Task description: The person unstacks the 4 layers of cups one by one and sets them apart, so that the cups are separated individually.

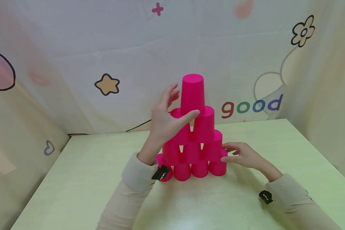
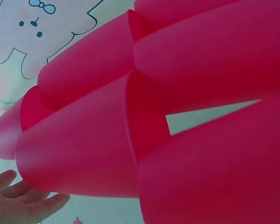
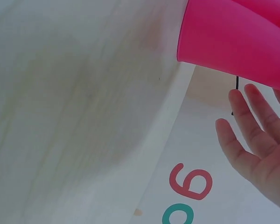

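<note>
Pink upside-down cups form a pyramid: several along the bottom, three above, then two, with a single top cup (image 1: 193, 92) at the peak. My left hand (image 1: 166, 119) is spread beside that peak, its thumb in front of the top cup's lower edge and its fingers to the left. In the left wrist view, relaxed fingers (image 2: 46, 207) lie by a second-level cup (image 2: 79, 144); contact is hard to tell. My right hand (image 1: 244, 155) is at the bottom right cup (image 1: 218, 168), fingers extended. The right wrist view shows those fingers (image 3: 245, 112) apart from a pink cup (image 3: 228, 42).
The pyramid stands on a pale wooden table (image 1: 83, 179). Behind it hangs a light printed curtain (image 1: 132, 64) with a star, a flower and the word "good". A thin dark cord (image 1: 139, 125) runs along the table's back edge.
</note>
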### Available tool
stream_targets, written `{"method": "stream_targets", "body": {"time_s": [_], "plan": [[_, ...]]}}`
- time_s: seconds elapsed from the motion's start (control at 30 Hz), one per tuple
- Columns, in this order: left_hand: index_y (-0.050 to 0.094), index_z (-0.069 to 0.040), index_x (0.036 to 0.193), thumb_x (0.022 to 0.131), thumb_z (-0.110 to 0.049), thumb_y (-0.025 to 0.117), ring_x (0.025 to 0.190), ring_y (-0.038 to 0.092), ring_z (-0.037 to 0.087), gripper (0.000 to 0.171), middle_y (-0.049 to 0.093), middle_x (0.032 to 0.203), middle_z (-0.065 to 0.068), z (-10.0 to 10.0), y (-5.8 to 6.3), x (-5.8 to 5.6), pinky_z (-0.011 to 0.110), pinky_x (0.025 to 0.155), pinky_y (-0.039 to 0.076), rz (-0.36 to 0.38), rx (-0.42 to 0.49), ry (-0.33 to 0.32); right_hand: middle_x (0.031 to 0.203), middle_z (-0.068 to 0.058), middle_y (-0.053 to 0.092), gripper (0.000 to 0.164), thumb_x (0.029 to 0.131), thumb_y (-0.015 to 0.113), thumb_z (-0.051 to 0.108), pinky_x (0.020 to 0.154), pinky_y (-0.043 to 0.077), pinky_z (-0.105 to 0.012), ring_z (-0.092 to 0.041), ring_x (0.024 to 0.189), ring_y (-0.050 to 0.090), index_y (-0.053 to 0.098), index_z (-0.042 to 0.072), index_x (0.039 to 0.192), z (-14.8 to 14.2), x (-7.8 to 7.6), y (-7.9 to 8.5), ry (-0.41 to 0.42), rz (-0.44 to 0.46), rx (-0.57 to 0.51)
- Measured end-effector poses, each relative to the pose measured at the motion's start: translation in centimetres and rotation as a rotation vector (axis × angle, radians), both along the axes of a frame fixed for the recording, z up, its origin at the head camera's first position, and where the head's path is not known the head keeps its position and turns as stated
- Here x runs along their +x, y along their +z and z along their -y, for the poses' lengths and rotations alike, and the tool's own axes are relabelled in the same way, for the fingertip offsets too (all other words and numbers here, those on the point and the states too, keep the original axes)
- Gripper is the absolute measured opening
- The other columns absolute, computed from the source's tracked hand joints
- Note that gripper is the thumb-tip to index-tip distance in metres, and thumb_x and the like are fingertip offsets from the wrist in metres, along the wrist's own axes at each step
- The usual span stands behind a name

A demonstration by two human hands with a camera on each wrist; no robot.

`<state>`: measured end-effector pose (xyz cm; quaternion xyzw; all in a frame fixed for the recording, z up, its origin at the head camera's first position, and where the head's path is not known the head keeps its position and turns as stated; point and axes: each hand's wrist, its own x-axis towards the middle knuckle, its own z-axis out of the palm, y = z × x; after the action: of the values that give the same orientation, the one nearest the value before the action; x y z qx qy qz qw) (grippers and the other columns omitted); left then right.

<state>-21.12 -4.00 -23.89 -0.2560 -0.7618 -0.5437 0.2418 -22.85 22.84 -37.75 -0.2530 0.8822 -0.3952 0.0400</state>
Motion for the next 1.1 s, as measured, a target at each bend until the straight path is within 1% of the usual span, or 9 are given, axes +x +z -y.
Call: {"method": "stream_targets", "body": {"time_s": [0.13, 0.3, 0.4, 0.63, 0.87, 1.0, 1.1], "plan": [[0.038, -0.007, 0.135, 0.074, -0.021, 0.074, 0.111, 0.048, 0.015, 0.072, 0.051, 0.124, 0.007, -0.6, 0.3, -0.1, 0.029, 0.084, 0.048, 0.020, 0.019, -0.013, 0.111, -0.011, 0.060, 0.048, 0.079, 0.071, 0.026, 0.077, 0.050, -0.041, -0.027, 0.096, 0.057, 0.056, 0.003, 0.118, 0.0, 0.0, 0.0, 0.000, 0.021, -0.008], [0.040, -0.008, 0.134, 0.073, -0.021, 0.075, 0.105, 0.051, 0.013, 0.071, 0.055, 0.116, 0.005, -1.1, 0.3, -0.5, 0.028, 0.076, 0.051, 0.030, 0.022, -0.025, 0.108, -0.011, 0.061, 0.047, 0.079, 0.071, 0.025, 0.076, 0.052, -0.036, -0.025, 0.093, 0.059, 0.057, 0.002, 0.117, 0.0, -0.1, 0.1, 0.015, 0.036, -0.025], [0.041, -0.008, 0.133, 0.073, -0.020, 0.076, 0.101, 0.053, 0.014, 0.071, 0.057, 0.113, 0.005, -1.2, 0.3, -0.6, 0.027, 0.074, 0.051, 0.024, 0.011, -0.032, 0.108, -0.011, 0.061, 0.046, 0.079, 0.071, 0.025, 0.075, 0.052, -0.035, -0.024, 0.092, 0.060, 0.057, 0.002, 0.116, 0.0, -0.1, 0.0, 0.014, 0.044, -0.035], [0.042, -0.005, 0.131, 0.073, -0.016, 0.075, 0.097, 0.054, 0.014, 0.067, 0.058, 0.110, 0.008, -1.4, 0.2, -0.7, 0.029, 0.075, 0.051, -0.003, -0.005, -0.018, 0.108, -0.011, 0.060, 0.046, 0.079, 0.071, 0.024, 0.075, 0.052, -0.035, -0.025, 0.092, 0.059, 0.056, 0.003, 0.117, 0.1, 0.1, 0.0, -0.010, 0.084, -0.045], [0.044, -0.003, 0.128, 0.073, -0.014, 0.075, 0.096, 0.055, 0.015, 0.064, 0.059, 0.107, 0.008, -1.0, 0.2, -0.1, 0.028, 0.075, 0.051, -0.075, 0.038, -0.024, 0.108, -0.011, 0.060, 0.045, 0.079, 0.071, 0.024, 0.076, 0.052, -0.036, -0.025, 0.092, 0.059, 0.056, 0.003, 0.116, 0.2, 0.2, 0.0, -0.006, 0.082, -0.037], [0.044, -0.005, 0.128, 0.073, -0.013, 0.076, 0.097, 0.055, 0.014, 0.064, 0.059, 0.108, 0.007, -0.6, 0.4, 0.6, 0.028, 0.075, 0.051, -0.086, 0.062, -0.039, 0.107, -0.011, 0.060, 0.044, 0.079, 0.070, 0.025, 0.076, 0.052, -0.037, -0.024, 0.092, 0.059, 0.056, 0.003, 0.116, 0.2, 0.2, 0.1, -0.003, 0.082, -0.030], [0.044, -0.005, 0.128, 0.073, -0.013, 0.076, 0.098, 0.055, 0.013, 0.064, 0.059, 0.109, 0.006, -0.2, 0.5, 1.1, 0.029, 0.077, 0.051, -0.099, 0.061, -0.037, 0.107, -0.011, 0.061, 0.044, 0.079, 0.070, 0.025, 0.075, 0.052, -0.037, -0.024, 0.091, 0.059, 0.057, 0.003, 0.115, 0.1, 0.1, 0.2, -0.005, 0.086, -0.026]]}}
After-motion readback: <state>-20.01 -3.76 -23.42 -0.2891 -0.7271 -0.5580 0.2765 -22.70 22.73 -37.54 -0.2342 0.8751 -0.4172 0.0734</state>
